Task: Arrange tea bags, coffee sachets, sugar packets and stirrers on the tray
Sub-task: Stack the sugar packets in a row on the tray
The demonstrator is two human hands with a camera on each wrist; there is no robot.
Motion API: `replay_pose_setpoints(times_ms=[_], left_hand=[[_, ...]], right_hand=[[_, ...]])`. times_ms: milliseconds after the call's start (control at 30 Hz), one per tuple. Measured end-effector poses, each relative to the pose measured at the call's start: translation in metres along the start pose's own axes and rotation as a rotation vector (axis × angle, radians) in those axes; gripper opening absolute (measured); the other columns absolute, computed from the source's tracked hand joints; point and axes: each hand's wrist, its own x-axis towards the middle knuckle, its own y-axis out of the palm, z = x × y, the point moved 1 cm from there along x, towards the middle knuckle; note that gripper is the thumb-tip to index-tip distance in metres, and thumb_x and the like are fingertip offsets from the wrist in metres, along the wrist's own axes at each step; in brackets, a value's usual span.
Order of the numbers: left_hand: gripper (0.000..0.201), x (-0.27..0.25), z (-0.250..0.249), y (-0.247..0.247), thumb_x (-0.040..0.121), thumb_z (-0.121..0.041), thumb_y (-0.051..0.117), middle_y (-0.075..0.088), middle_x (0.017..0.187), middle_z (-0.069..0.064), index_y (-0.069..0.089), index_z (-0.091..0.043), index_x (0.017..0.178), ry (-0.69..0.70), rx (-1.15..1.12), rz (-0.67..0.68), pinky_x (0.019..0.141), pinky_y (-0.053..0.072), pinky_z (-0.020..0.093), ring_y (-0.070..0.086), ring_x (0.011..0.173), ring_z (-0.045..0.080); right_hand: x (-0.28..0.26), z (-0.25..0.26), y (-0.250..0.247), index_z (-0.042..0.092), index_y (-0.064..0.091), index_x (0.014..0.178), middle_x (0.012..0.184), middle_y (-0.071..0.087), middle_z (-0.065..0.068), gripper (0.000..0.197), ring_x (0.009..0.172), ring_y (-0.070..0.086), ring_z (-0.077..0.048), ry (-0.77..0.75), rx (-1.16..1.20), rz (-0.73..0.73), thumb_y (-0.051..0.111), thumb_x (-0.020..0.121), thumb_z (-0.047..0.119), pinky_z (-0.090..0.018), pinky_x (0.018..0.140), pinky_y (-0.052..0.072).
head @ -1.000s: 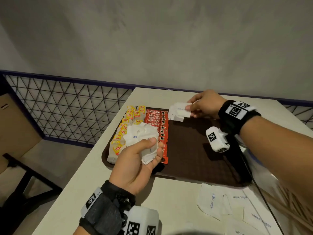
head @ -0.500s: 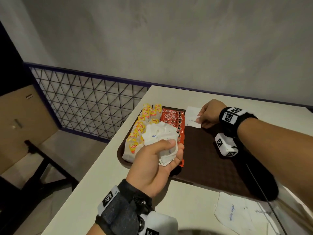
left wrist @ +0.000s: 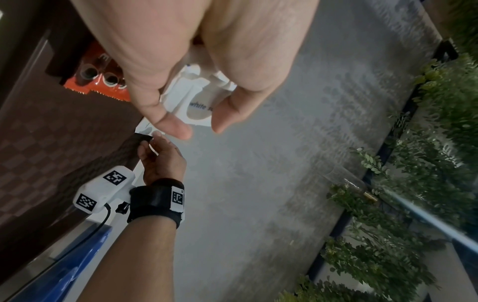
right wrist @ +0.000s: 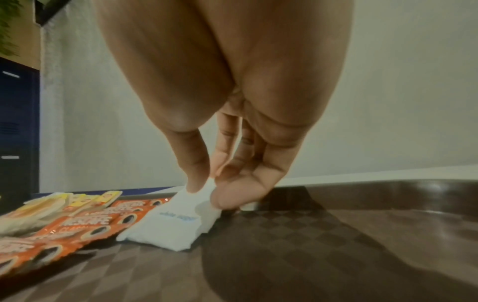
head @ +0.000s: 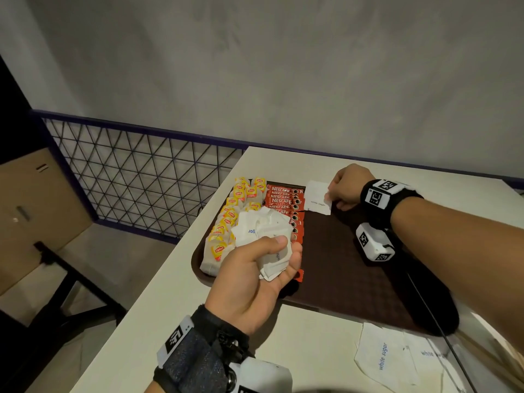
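Observation:
A dark brown tray (head: 348,273) lies on the pale table. Along its left side are yellow tea bags (head: 226,219), then a column of red coffee sachets (head: 283,198). My right hand (head: 344,188) pinches the corner of a white sugar packet (head: 316,197) that lies flat at the tray's far end, beside the sachets; thumb and fingers (right wrist: 199,179) hold the sugar packet (right wrist: 175,226) by its edge. My left hand (head: 255,276) hovers over the tray's near left part and grips a bunch of sugar packets (head: 263,234), also seen in the left wrist view (left wrist: 196,98).
More white sugar packets (head: 382,358) lie loose on the table in front of the tray's near right corner. A wire-mesh railing (head: 136,177) runs along the table's left side, with a cardboard box (head: 34,211) beyond it. Leafy plants (left wrist: 413,183) stand by the wall.
My right hand has lowered its sugar packet from the air onto the tray's far end beside the coffee sachets. The left hand keeps its bunch.

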Motion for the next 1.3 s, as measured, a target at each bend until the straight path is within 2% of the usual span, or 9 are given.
replay_pose_setpoints(times_ms=[100,267,433,533,633,767,900,1000,1300], left_hand=[[0.036,0.0,0.0,0.0,0.088,0.01,0.06,0.074,0.099,0.02,0.066,-0.004,0.121,0.001,-0.006,0.006,0.071,0.061,0.033,0.07,0.086,0.032],[0.039,0.0,-0.001,0.0,0.088,0.01,0.059,0.074,0.101,0.02,0.065,-0.005,0.123,0.004,-0.007,0.008,0.071,0.061,0.034,0.07,0.087,0.032],[0.042,0.001,-0.002,-0.002,0.088,0.01,0.06,0.074,0.102,0.02,0.064,-0.005,0.127,0.004,-0.015,0.008,0.069,0.062,0.033,0.07,0.088,0.032],[0.036,0.001,-0.001,-0.001,0.089,0.01,0.059,0.074,0.097,0.018,0.066,-0.004,0.121,0.004,-0.006,0.013,0.07,0.061,0.033,0.07,0.086,0.031],[0.035,0.0,-0.001,-0.001,0.089,0.01,0.06,0.074,0.097,0.019,0.067,-0.005,0.119,0.01,-0.005,0.014,0.07,0.061,0.033,0.071,0.083,0.031],[0.033,0.0,-0.002,0.0,0.088,0.011,0.059,0.074,0.097,0.019,0.068,-0.004,0.117,0.017,-0.006,0.014,0.068,0.061,0.033,0.071,0.08,0.03],[0.033,-0.001,-0.002,0.001,0.089,0.011,0.059,0.075,0.097,0.018,0.068,-0.005,0.117,0.024,0.012,0.006,0.072,0.06,0.034,0.071,0.082,0.031],[0.033,-0.002,-0.002,0.001,0.089,0.011,0.059,0.076,0.096,0.018,0.068,-0.006,0.116,0.026,0.02,0.004,0.073,0.06,0.034,0.072,0.082,0.03],[0.039,-0.001,-0.003,0.0,0.089,0.011,0.06,0.075,0.097,0.018,0.066,-0.006,0.123,0.028,0.017,0.003,0.069,0.061,0.033,0.072,0.082,0.03]], right_hand=[[-0.003,0.008,0.002,0.006,0.076,0.094,0.088,0.076,-0.012,0.012,0.071,0.073,-0.024,-0.099,-0.027,0.006,0.082,0.086,0.013,-0.037,0.071,0.066],[-0.01,0.024,0.017,0.02,0.082,0.086,0.074,0.07,0.003,0.003,0.063,0.059,-0.011,-0.244,-0.184,0.061,0.08,0.087,0.02,-0.021,0.045,0.048],[-0.01,0.03,0.028,0.016,0.083,0.09,0.071,0.067,0.008,0.005,0.066,0.061,-0.008,-0.247,-0.291,0.054,0.08,0.088,0.02,-0.018,0.047,0.043],[-0.008,0.028,0.029,0.013,0.083,0.087,0.078,0.077,-0.003,0.006,0.065,0.066,-0.015,-0.23,-0.353,0.072,0.081,0.085,0.018,-0.022,0.049,0.051],[-0.006,0.024,0.028,0.011,0.083,0.084,0.085,0.08,-0.008,0.005,0.069,0.071,-0.022,-0.226,-0.346,0.077,0.081,0.083,0.015,-0.031,0.064,0.061],[-0.007,0.027,0.028,0.011,0.084,0.083,0.088,0.08,-0.005,0.007,0.069,0.069,-0.022,-0.223,-0.313,0.087,0.077,0.084,0.013,-0.031,0.061,0.058],[-0.006,0.03,0.037,-0.006,0.079,0.094,0.073,0.069,-0.011,0.026,0.063,0.058,-0.022,-0.183,-0.362,0.088,0.075,0.083,0.018,-0.033,0.062,0.049],[-0.007,0.031,0.037,-0.007,0.078,0.091,0.068,0.066,-0.01,0.027,0.061,0.059,-0.021,-0.161,-0.359,0.083,0.075,0.082,0.018,-0.032,0.062,0.049],[0.0,0.033,0.031,-0.001,0.078,0.103,0.097,0.078,-0.016,0.025,0.07,0.063,-0.021,-0.159,-0.344,0.04,0.063,0.093,0.016,-0.028,0.064,0.052]])
